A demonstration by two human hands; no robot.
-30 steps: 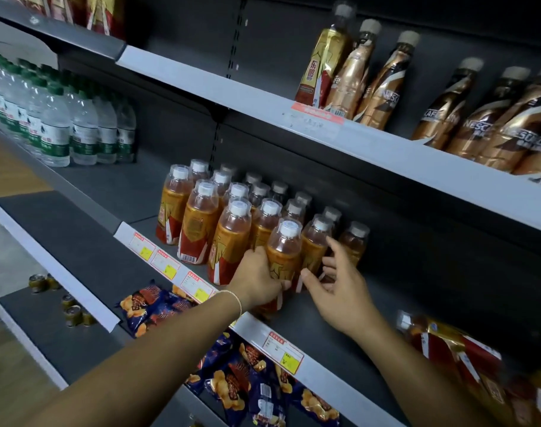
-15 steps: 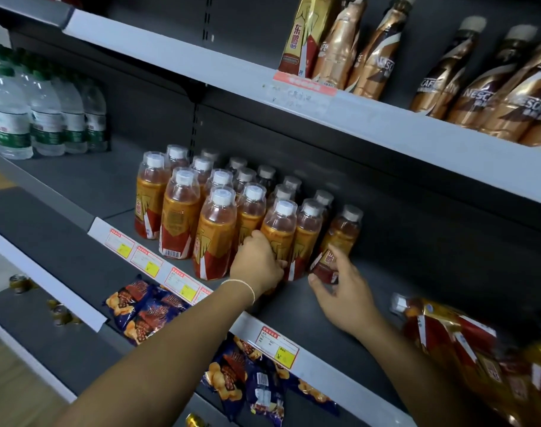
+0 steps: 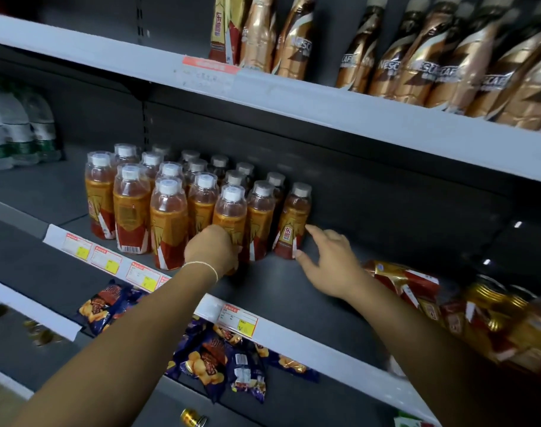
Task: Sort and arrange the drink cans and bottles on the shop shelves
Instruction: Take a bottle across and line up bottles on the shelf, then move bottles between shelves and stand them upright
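Orange drink bottles [image 3: 170, 211] are being kept in a tight block on the middle shelf [image 3: 293, 291], towards its left part. One front bottle [image 3: 230, 211] is being gripped low down by the left hand [image 3: 212, 251], with its fingers curled round the label. The end bottle [image 3: 293, 223], at the block's right edge, is being reached for by the right hand [image 3: 327, 263], whose fingers [image 3: 317, 231] are being held wide and are holding nothing; the thumb is lying just beside the base. A risk is judged to be arising here. These bottles are tall, narrow and closely packed, so a push placed high on one could tip it into its neighbours and a row could be sent toppling toward the shelf edge.
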